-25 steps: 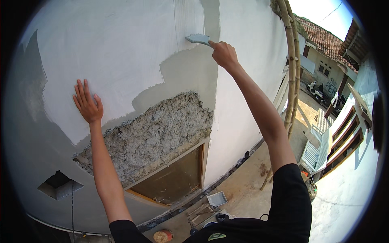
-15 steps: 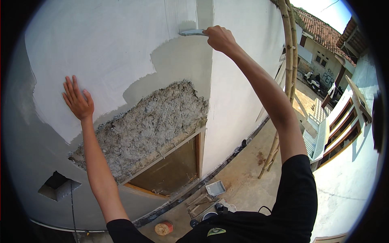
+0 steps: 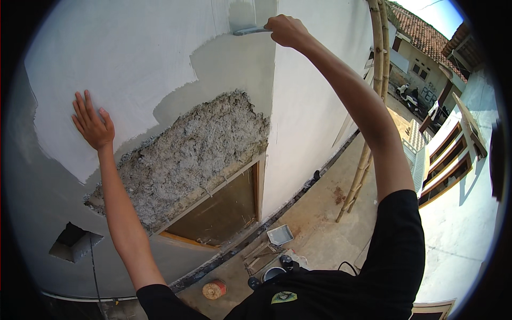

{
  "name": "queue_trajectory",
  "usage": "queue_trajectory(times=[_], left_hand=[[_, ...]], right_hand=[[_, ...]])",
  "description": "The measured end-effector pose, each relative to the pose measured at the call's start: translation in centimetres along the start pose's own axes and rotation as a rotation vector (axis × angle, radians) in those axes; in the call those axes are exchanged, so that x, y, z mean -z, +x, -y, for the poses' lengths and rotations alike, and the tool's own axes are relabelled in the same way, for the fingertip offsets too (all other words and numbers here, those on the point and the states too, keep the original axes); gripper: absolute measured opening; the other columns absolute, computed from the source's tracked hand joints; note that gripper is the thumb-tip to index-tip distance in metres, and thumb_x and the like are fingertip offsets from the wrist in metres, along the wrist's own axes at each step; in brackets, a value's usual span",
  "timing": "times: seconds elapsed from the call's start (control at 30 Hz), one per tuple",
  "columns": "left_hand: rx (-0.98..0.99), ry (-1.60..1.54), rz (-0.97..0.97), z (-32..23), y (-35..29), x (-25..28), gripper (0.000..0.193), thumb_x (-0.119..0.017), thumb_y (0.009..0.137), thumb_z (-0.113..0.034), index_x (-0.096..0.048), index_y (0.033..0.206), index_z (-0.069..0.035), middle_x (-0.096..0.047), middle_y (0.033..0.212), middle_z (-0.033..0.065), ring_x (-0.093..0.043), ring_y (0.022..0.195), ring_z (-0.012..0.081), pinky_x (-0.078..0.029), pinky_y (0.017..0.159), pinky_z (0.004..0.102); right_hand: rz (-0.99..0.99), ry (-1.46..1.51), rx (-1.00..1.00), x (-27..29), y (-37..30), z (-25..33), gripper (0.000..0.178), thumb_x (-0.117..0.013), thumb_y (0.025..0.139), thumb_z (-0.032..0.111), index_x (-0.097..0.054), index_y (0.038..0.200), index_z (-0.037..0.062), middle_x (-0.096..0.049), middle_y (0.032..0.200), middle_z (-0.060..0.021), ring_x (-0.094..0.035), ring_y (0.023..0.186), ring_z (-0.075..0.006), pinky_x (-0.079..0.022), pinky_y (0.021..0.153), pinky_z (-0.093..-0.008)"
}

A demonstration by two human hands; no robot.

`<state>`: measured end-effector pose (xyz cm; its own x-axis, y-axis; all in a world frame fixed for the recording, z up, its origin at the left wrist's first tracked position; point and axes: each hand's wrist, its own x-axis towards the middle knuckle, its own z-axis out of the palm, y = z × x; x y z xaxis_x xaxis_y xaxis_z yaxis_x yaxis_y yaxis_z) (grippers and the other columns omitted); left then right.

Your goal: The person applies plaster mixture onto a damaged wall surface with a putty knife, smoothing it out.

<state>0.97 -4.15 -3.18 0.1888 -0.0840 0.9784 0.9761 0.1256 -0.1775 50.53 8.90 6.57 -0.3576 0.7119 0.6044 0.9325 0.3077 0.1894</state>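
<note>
My right hand [image 3: 288, 31], arm stretched up, is closed round a flat blue-grey tool [image 3: 250, 31]. Its long thin edge lies against the wall just left of the vertical corner; I cannot tell its exact kind. Around it, white coating [image 3: 133, 58] meets bare grey [image 3: 229, 66] along a ragged, stepped border. A darker grey patch [image 3: 242, 15] shows directly above the tool. Over on the left, my left hand [image 3: 93, 121] holds nothing, its fingers stretched and palm facing the white wall. Between my arms lies a rough, broken-out patch of exposed masonry [image 3: 192, 144].
Below the rough patch is a wood-framed window [image 3: 218, 213]. On the ground stand a grey tray [image 3: 280, 234], scraps of wood [image 3: 257, 257], a bucket [image 3: 273, 274] and an orange-red tub [image 3: 214, 289]. Bamboo poles [image 3: 377, 64] rise at right; a square hole [image 3: 74, 241] opens at lower left.
The whole scene has shifted slightly up and left in view. My right hand and the tool sit higher in the picture. The grey patch above the tool looks taller. My left hand stays at the wall.
</note>
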Motion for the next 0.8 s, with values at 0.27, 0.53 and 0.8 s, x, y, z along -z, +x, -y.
queue_trajectory(times=[0.27, 0.53, 0.8], left_hand=[[0.007, 0.000, 0.000, -0.6, -0.2, -0.5, 0.054, -0.035, 0.095, -0.029, -0.039, 0.148, -0.021, -0.034, 0.155, 0.0037, -0.033, 0.142, 0.0259, -0.021, 0.115, 0.0480], [-0.004, 0.001, 0.007, 0.1, 0.0, 0.2, 0.055, -0.035, 0.095, -0.028, -0.037, 0.149, -0.020, -0.032, 0.156, 0.0039, -0.032, 0.143, 0.0266, -0.021, 0.115, 0.0491], [-0.013, 0.002, 0.016, -0.8, -0.2, -0.3, 0.055, -0.035, 0.095, -0.028, -0.037, 0.149, -0.019, -0.033, 0.156, 0.0048, -0.032, 0.142, 0.0272, -0.022, 0.114, 0.0499]], right_hand=[[-0.320, 0.186, -0.103, 1.9, 2.8, -1.4, 0.023, -0.050, 0.076, 0.000, -0.067, 0.092, 0.0023, -0.067, 0.084, -0.0205, -0.066, 0.079, -0.0395, -0.053, 0.066, -0.0478], [0.050, -0.032, 0.032, 0.6, 1.2, -1.9, 0.030, -0.050, 0.077, -0.002, -0.069, 0.099, 0.0058, -0.070, 0.091, -0.0139, -0.067, 0.081, -0.0331, -0.054, 0.066, -0.0434], [-0.278, 0.161, -0.064, 1.6, 3.0, -2.3, 0.048, -0.048, 0.075, -0.003, -0.068, 0.117, 0.0095, -0.070, 0.092, -0.0165, -0.067, 0.076, -0.0332, -0.054, 0.063, -0.0444]])
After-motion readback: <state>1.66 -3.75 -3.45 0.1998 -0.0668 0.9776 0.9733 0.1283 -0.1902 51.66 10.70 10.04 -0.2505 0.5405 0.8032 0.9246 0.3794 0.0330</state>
